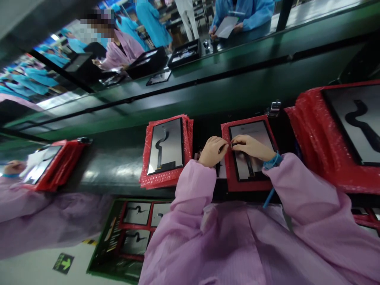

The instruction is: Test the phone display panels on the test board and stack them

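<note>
A tablet-sized display panel (246, 130) with a dark ribbon cable (249, 165) lies on a red bubble-wrap sheet (246, 187) in front of me. At the panel's left edge, my left hand (212, 151) has its fingers bent and pressed together in a pinch. My right hand (252, 146) reaches over the panel, thumb and fingertips closed close to the left fingertips. What either pinch holds is too small to make out. The right wrist wears a blue band (272, 161). Partly hidden under my left hand lie small items, which I cannot identify.
Left of my hands stands a stack of red bubble-wrap sheets (144, 180) topped by another panel (168, 138). A taller stack (320, 138) is at right. A green crate (102, 253) with panels sits below the bench edge. A co-worker's hand (14, 167) works at far left.
</note>
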{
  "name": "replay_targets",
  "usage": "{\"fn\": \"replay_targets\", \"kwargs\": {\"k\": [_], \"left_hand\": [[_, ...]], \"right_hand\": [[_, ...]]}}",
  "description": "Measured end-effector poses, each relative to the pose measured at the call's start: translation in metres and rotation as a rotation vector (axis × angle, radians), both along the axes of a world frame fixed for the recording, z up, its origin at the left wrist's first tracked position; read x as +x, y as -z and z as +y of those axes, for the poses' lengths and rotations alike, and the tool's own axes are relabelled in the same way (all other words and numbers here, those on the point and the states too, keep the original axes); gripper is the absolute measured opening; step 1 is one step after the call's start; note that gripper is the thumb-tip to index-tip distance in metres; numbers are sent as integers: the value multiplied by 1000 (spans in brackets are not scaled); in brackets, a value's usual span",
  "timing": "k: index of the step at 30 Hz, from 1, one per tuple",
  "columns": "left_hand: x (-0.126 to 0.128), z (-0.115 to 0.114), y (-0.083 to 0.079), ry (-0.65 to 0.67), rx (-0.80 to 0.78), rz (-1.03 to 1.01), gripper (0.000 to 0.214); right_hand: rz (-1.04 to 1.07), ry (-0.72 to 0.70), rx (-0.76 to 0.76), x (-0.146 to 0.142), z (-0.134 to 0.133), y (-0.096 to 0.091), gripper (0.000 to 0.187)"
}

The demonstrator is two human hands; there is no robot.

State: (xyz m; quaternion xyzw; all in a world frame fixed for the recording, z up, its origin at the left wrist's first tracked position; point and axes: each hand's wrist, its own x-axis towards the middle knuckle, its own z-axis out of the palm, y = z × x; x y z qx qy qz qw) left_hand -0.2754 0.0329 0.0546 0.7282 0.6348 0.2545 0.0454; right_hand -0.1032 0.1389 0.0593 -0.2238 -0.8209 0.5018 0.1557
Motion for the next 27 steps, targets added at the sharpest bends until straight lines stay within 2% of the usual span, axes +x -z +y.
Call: {"fn": "replay_targets", "kwargs": {"k": [3, 7, 12, 18, 27], "left_hand": [[-1, -5, 1, 11, -47, -48, 17], [-2, -5, 1, 33, -71, -87, 16], [2, -3, 7, 50, -45, -49, 16], [4, -3, 8, 55, -75, -12, 20], [6, -5, 8, 49, -56, 66, 22]], "right_hand": [[-10, -10, 89, -1, 0, 1, 10], [-7, -46, 233, -3, -2, 1, 11], [1, -85, 282, -3, -4, 2, 19], [-20, -107, 368, -3, -3, 5, 20], [1, -148, 399, -1, 0, 10, 24]]}}
